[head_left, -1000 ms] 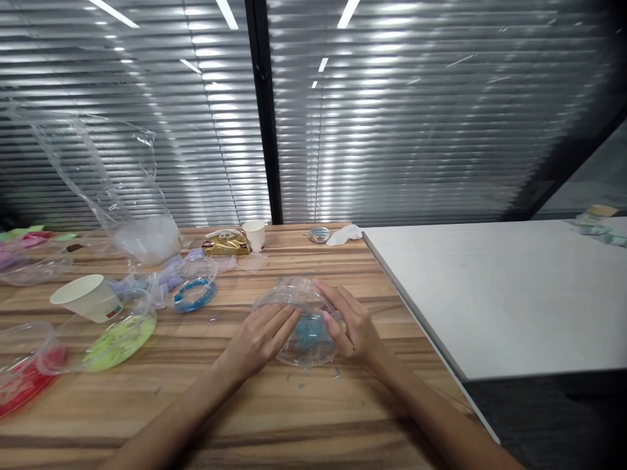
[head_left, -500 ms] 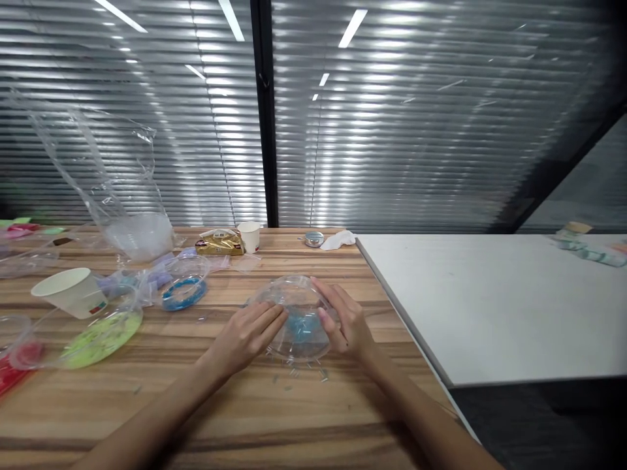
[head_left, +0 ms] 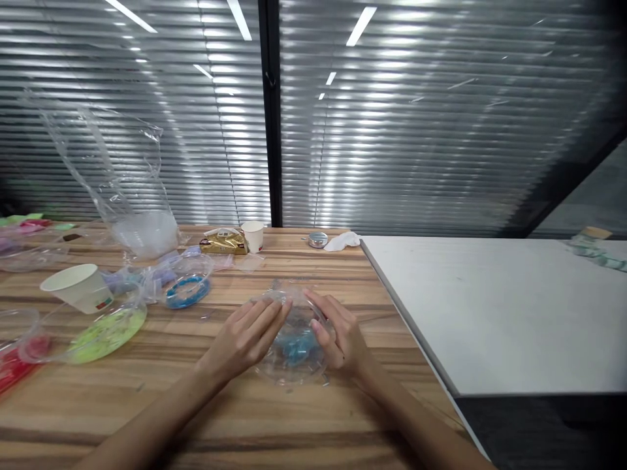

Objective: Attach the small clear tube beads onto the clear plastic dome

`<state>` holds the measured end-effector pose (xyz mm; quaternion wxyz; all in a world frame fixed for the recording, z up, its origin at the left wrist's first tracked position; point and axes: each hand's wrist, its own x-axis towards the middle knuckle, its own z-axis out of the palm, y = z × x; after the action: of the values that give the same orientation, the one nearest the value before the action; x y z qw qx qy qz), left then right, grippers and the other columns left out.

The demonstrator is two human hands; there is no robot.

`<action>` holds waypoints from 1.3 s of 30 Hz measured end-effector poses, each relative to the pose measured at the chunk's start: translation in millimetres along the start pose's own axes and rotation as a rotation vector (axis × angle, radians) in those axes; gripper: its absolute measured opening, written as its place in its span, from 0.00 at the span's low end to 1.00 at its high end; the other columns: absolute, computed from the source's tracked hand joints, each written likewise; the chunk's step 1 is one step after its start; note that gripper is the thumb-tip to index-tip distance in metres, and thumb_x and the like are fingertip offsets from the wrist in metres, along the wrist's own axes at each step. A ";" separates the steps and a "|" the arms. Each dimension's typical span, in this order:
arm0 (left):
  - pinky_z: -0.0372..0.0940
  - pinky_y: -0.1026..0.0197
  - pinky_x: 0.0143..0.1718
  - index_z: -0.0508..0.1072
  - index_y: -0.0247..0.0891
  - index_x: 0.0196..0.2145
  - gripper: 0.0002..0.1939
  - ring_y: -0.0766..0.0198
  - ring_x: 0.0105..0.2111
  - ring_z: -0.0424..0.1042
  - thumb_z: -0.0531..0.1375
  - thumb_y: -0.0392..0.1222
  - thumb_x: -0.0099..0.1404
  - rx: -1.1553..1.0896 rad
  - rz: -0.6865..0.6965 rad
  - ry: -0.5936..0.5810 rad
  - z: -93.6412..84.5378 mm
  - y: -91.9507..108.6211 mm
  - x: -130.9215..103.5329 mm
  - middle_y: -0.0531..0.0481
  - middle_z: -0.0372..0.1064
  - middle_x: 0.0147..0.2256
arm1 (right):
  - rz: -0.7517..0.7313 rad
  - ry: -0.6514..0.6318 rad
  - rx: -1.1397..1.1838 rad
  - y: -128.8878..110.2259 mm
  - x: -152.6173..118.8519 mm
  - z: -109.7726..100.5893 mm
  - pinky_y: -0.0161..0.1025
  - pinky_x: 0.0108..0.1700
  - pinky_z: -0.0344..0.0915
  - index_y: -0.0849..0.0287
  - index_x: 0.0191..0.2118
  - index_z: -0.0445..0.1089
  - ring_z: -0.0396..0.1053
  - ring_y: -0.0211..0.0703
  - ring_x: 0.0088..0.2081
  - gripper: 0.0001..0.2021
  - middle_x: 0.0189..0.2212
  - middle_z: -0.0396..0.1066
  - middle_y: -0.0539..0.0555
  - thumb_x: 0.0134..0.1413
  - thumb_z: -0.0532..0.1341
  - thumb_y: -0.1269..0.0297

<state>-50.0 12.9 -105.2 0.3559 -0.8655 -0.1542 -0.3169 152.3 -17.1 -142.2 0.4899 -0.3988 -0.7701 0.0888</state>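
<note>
A round clear plastic container (head_left: 287,373) with a clump of translucent blue stuff (head_left: 296,347) in it is between my hands at the middle of the wooden table. My left hand (head_left: 249,333) lies over its upper left side, fingers held together and pressed to the plastic. On the right edge, my right hand (head_left: 340,333) grips with thumb and fingers. Small clear bits (head_left: 325,380) are scattered around the container. Part of the rim is hidden behind my fingers.
Left stand a paper cup (head_left: 81,288), a tub with yellow-green contents (head_left: 105,336), red contents (head_left: 19,362) and a blue ring (head_left: 187,292). Behind are a clear bag (head_left: 147,234), gold packet (head_left: 223,242), second cup (head_left: 253,236), round tin (head_left: 317,239) and tissue (head_left: 343,241). A white table (head_left: 490,307) adjoins at right.
The clear container has come slightly toward me and its tilt looks different, with both hands still on it. The whole view has shifted a little.
</note>
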 end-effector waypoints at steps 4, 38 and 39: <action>0.63 0.59 0.37 0.67 0.27 0.45 0.13 0.60 0.36 0.69 0.46 0.27 0.68 -0.011 -0.003 0.021 -0.2 -0.5 0.5 0.43 0.71 0.36 | 0.034 0.001 0.022 -0.2 -2.4 3.7 0.44 0.44 0.66 0.58 0.58 0.58 0.67 0.47 0.43 0.20 0.44 0.68 0.59 0.60 0.50 0.64; 0.59 0.59 0.38 0.68 0.26 0.45 0.16 0.60 0.36 0.67 0.44 0.27 0.69 -0.081 -0.019 -0.210 15.1 10.3 -7.2 0.43 0.71 0.35 | 0.114 0.121 0.003 19.1 -0.6 -5.7 0.44 0.44 0.66 0.56 0.56 0.62 0.68 0.46 0.43 0.19 0.43 0.70 0.56 0.61 0.49 0.62; 0.59 0.59 0.37 0.67 0.26 0.46 0.16 0.60 0.36 0.68 0.44 0.26 0.69 -0.080 -0.023 -0.226 15.7 10.2 -7.5 0.43 0.71 0.35 | 0.130 0.129 0.006 19.4 0.1 -5.6 0.44 0.43 0.66 0.56 0.56 0.63 0.68 0.46 0.42 0.19 0.42 0.71 0.56 0.61 0.49 0.61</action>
<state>-43.8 16.8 -124.0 0.2978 -0.9074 -0.1904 -0.2273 167.1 -5.5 -149.5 0.5330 -0.4515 -0.7090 0.0969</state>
